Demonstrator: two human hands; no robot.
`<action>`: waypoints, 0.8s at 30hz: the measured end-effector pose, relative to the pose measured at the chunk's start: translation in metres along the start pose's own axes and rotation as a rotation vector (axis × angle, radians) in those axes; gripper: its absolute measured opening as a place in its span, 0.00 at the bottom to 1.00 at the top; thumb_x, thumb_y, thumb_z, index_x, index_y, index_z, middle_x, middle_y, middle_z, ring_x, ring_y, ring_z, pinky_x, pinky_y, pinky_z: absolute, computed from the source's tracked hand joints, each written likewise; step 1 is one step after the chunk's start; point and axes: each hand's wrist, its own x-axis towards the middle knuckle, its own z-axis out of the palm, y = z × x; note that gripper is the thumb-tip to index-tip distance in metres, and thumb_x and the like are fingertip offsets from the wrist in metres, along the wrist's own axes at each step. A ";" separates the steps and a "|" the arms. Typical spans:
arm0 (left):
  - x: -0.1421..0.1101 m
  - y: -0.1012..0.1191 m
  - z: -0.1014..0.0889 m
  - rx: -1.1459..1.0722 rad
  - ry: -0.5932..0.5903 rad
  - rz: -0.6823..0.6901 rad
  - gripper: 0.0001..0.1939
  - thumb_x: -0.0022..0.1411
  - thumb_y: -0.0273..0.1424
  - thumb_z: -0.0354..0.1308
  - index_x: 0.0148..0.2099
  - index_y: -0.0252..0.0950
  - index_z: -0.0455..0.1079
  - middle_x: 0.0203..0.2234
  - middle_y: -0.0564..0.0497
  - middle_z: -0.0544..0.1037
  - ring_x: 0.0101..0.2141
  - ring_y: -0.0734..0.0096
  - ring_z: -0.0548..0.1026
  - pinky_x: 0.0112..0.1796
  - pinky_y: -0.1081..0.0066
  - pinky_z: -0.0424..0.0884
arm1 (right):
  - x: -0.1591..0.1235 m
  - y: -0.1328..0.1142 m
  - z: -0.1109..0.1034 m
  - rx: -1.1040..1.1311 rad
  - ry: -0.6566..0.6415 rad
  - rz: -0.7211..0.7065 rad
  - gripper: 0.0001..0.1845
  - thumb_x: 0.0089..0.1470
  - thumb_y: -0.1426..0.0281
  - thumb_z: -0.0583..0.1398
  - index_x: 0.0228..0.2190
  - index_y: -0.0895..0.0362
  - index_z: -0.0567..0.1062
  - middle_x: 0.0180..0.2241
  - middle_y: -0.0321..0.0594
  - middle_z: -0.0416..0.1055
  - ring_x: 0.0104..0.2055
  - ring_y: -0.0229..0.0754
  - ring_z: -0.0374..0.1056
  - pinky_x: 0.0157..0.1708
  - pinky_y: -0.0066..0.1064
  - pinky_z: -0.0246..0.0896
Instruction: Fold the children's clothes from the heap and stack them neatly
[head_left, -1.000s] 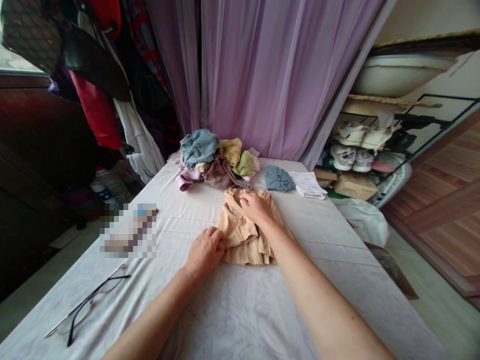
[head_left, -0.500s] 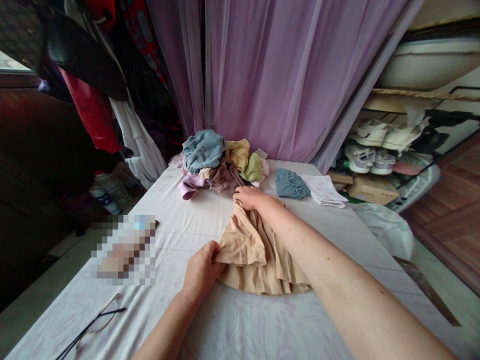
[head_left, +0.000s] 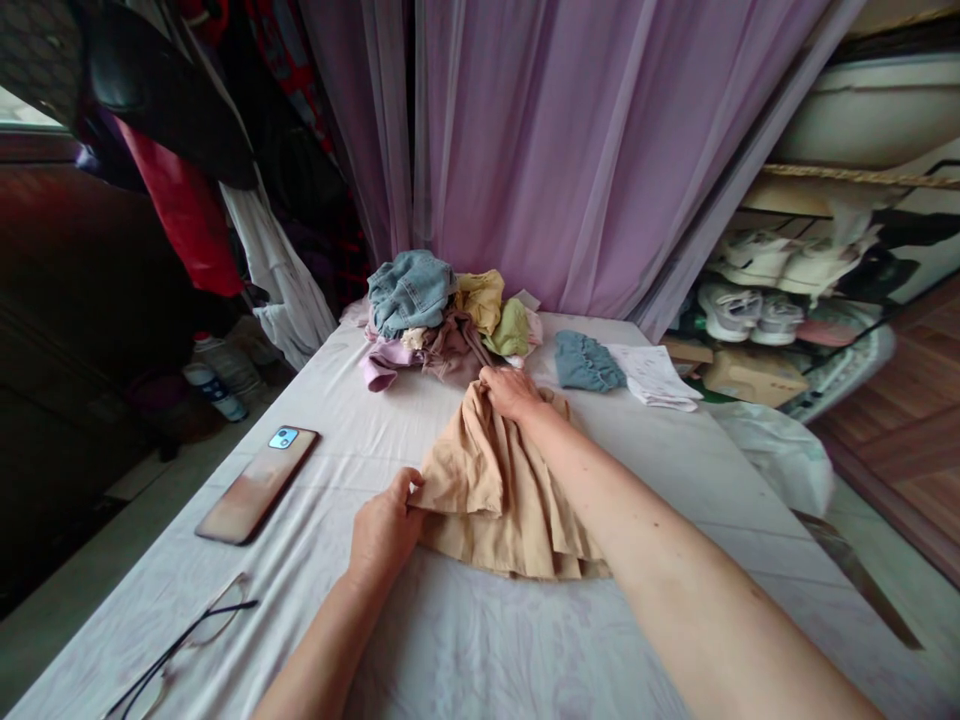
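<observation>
A crumpled beige cloth garment (head_left: 499, 500) lies gathered in the middle of the white-sheeted table (head_left: 300, 640). My left hand (head_left: 385, 530) pinches its near left edge. My right hand (head_left: 511, 392) grips its far end, close to the foot of a heap of mixed clothes (head_left: 442, 325). A wide, ruffled layer of the garment fans out on the sheet between my hands.
A phone (head_left: 257, 485) lies face up left of the garment, with glasses (head_left: 196, 625) near the left edge. A small blue-grey garment (head_left: 589, 362) and folded white cloth (head_left: 652, 377) sit at the far right. Purple curtains hang behind; shoes stand on a rack at right.
My right hand has drawn the far end of the beige garment away from me, stretching it longer. My left hand has shifted slightly left, still holding its edge. The view has tilted slightly.
</observation>
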 end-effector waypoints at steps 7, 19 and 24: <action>-0.003 -0.002 0.001 0.057 0.047 0.090 0.18 0.62 0.29 0.53 0.54 0.44 0.63 0.42 0.50 0.80 0.40 0.61 0.79 0.34 0.70 0.63 | -0.015 0.007 0.001 0.098 0.100 0.008 0.24 0.58 0.78 0.49 0.53 0.52 0.68 0.53 0.44 0.71 0.54 0.46 0.65 0.48 0.35 0.58; 0.003 -0.012 0.011 -0.203 0.303 0.438 0.11 0.50 0.20 0.50 0.34 0.40 0.64 0.35 0.50 0.73 0.36 0.67 0.73 0.36 0.71 0.68 | -0.079 -0.038 -0.010 0.425 -0.024 0.159 0.16 0.56 0.59 0.58 0.44 0.50 0.73 0.29 0.33 0.77 0.34 0.42 0.72 0.31 0.28 0.55; 0.006 -0.013 0.009 -0.265 0.256 0.675 0.10 0.51 0.19 0.46 0.29 0.39 0.63 0.30 0.50 0.74 0.35 0.66 0.71 0.38 0.67 0.67 | -0.102 -0.025 -0.003 0.513 0.000 0.271 0.15 0.53 0.69 0.58 0.45 0.51 0.71 0.32 0.33 0.77 0.36 0.39 0.71 0.29 0.27 0.52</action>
